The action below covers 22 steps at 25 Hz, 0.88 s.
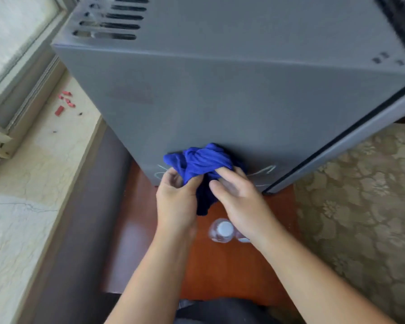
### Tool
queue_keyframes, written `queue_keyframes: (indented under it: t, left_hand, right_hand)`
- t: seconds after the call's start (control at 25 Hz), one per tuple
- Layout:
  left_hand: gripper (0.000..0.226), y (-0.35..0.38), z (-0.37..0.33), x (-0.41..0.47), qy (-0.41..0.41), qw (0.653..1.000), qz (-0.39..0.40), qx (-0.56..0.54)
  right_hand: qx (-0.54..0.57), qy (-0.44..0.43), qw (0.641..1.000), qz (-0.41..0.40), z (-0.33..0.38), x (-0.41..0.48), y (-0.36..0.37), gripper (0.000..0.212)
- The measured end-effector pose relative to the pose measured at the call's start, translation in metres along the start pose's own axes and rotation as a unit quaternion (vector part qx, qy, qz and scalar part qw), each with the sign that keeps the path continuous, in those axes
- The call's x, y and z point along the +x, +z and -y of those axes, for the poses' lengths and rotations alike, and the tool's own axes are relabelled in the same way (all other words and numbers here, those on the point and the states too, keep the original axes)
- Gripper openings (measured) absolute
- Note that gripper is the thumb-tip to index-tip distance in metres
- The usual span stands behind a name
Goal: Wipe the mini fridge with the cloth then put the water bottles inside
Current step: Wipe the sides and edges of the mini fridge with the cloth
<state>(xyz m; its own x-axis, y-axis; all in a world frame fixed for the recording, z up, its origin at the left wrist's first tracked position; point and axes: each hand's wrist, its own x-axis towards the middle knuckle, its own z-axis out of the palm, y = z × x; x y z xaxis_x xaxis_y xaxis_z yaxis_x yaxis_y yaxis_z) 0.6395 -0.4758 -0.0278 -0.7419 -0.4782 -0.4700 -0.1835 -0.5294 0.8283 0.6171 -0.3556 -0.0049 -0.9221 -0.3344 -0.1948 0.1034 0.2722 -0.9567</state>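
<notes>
While both hands bunch it up, the blue cloth (202,161) sits pressed against the lower edge of the grey mini fridge (220,90), low on the side panel facing the camera. The left hand (177,195) pinches a fold between thumb and fingers; the right hand (239,195) has fingers tucked into the wad, gripping it too. Any writing? There's a faint reddish smudge mid-panel, far too blurred to read, and pale looping scribbles (264,170) near the bottom edge that spell nothing legible. Vent slots (110,19) show on the top at upper left. The fridge's right side is cut off by the frame. Below the hands, one water bottle (221,230) stands on the reddish-brown wooden surface (220,265), white cap up, label unreadable; a second bottle (242,238) is mostly hidden behind the right wrist. Small red bits (64,101) litter the marble sill (33,183).
</notes>
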Motion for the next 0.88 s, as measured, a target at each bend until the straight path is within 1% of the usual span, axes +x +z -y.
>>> queue_keyframes:
  t: [0.08, 0.12, 0.16, 0.24, 0.28, 0.36, 0.4, 0.44, 0.52, 0.6, 0.68, 0.72, 0.8, 0.88]
  left_hand:
    - [0.023, 0.046, 0.024, -0.019, -0.013, 0.999, 0.017, 0.032]
    - [0.024, 0.067, 0.036, -0.026, -0.02, 0.998, 0.026, 0.047]
    - [0.024, 0.088, 0.046, -0.031, -0.02, 0.997, 0.034, 0.069]
    - [0.024, 0.113, 0.057, -0.034, -0.015, 0.988, 0.055, 0.141]
    - [0.024, 0.12, 0.061, -0.033, -0.015, 0.982, 0.064, 0.178]
    - [0.024, 0.125, 0.064, -0.029, -0.011, 0.97, 0.072, 0.23]
    - [0.025, 0.124, 0.065, -0.029, 0.0, 0.966, 0.067, 0.248]
    - [0.025, 0.124, 0.067, -0.029, 0.016, 0.962, 0.061, 0.265]
    - [0.023, 0.128, 0.076, -0.031, 0.054, 0.95, 0.057, 0.303]
    - [0.018, 0.133, 0.087, -0.034, 0.097, 0.929, 0.056, 0.352]
    - [0.015, 0.134, 0.095, -0.033, 0.165, 0.883, 0.069, 0.433]
    - [0.02, 0.133, 0.097, -0.031, 0.191, 0.857, 0.091, 0.471]
    - [0.035, 0.128, 0.095, -0.025, 0.222, 0.789, 0.173, 0.546]
    - [0.045, 0.118, 0.093, -0.015, 0.226, 0.716, 0.249, 0.611]
  right_hand:
    - [0.013, -0.009, 0.999, -0.039, -0.012, -0.013, -0.049, 0.024]
    - [0.029, -0.009, 0.998, -0.047, -0.019, -0.018, -0.073, 0.017]
    - [0.048, 0.0, 0.998, -0.049, -0.022, -0.024, -0.098, 0.016]
    - [0.099, 0.027, 0.994, -0.044, -0.027, -0.031, -0.138, 0.028]
    - [0.111, 0.049, 0.992, -0.03, -0.03, -0.033, -0.154, 0.03]
    - [0.121, 0.098, 0.988, 0.005, -0.043, -0.035, -0.176, 0.021]
    - [0.145, 0.13, 0.981, -0.001, -0.05, -0.036, -0.183, 0.017]
    - [0.177, 0.17, 0.969, -0.028, -0.056, -0.035, -0.189, 0.017]
    - [0.237, 0.255, 0.935, -0.071, -0.072, -0.031, -0.195, 0.026]
    - [0.275, 0.332, 0.901, -0.048, -0.082, -0.023, -0.191, 0.037]
    - [0.325, 0.381, 0.865, -0.029, -0.091, -0.01, -0.178, 0.037]
    - [0.362, 0.39, 0.846, -0.039, -0.095, -0.002, -0.171, 0.039]
    - [0.449, 0.382, 0.802, -0.094, -0.1, 0.011, -0.155, 0.046]
    - [0.51, 0.367, 0.761, -0.163, -0.104, 0.024, -0.142, 0.05]
